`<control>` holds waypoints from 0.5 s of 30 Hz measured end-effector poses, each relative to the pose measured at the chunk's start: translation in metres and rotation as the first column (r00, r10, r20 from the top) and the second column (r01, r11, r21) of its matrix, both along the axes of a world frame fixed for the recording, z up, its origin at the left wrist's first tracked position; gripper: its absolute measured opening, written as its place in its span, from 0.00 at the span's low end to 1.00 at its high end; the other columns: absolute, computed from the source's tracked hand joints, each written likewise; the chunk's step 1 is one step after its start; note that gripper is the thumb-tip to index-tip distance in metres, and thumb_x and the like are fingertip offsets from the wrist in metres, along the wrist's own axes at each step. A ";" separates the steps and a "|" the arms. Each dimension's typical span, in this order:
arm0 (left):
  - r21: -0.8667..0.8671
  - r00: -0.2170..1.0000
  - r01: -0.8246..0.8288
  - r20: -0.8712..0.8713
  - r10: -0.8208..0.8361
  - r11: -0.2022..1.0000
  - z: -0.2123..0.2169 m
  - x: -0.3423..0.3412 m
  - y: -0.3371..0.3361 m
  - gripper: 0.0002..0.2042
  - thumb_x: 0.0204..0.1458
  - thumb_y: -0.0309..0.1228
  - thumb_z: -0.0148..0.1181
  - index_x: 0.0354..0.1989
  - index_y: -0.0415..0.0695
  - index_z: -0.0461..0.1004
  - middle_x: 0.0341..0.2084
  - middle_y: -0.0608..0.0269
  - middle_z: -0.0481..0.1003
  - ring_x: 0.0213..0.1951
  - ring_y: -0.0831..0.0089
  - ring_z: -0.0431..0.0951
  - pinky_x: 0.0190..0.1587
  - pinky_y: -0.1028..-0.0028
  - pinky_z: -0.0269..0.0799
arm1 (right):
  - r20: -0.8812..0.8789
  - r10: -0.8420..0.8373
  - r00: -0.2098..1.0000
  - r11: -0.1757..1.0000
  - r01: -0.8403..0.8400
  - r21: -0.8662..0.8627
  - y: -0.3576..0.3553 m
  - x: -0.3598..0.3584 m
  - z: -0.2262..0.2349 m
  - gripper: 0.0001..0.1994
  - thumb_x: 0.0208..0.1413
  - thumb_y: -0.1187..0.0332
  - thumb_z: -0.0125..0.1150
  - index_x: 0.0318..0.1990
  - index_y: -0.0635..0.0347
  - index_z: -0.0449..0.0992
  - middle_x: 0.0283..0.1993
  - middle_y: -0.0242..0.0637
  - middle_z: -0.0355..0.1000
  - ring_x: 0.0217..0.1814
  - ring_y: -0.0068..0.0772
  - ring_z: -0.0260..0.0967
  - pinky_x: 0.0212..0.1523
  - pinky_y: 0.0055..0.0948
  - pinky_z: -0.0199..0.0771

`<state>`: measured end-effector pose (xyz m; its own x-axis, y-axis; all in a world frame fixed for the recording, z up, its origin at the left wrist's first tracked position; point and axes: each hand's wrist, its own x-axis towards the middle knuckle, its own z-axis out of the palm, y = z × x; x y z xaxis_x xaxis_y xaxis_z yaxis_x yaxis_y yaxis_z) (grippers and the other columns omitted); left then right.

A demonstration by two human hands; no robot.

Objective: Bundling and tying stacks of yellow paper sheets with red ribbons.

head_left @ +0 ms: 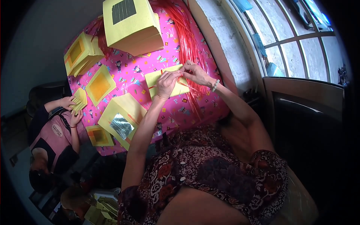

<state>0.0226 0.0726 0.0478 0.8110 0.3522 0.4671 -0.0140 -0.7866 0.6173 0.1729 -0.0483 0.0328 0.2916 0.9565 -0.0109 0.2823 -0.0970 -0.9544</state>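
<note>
A flat bundle of yellow paper lies on the pink patterned tablecloth, with a red plastic string across it. Over the bundle, my left hand is closed in a pinch on the string. My right hand, with a beaded bracelet at its wrist, pinches the string too, close to the left fingertips. Both hands partly cover the bundle, so the knot or crossing beneath the fingers cannot be made out. Long loose strands of red string run down the table's right side, passing under my right hand.
Tall yellow paper stacks stand at the back. Stacks with orange squares and a silver-foil one sit to the left. A co-worker at the left edge holds fanned yellow sheets. A sill and barred window border the right.
</note>
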 end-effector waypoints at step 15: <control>-0.157 1.000 -0.023 0.001 0.024 0.987 -0.003 -0.004 0.001 0.07 0.42 0.20 0.66 0.30 0.43 0.79 0.29 0.62 0.78 0.31 0.70 0.79 0.31 0.74 0.75 | 0.013 0.078 0.997 0.993 -0.079 0.086 0.000 0.005 0.025 0.08 0.54 0.67 0.59 0.34 0.61 0.69 0.35 0.43 0.67 0.36 0.45 0.68 0.37 0.36 0.69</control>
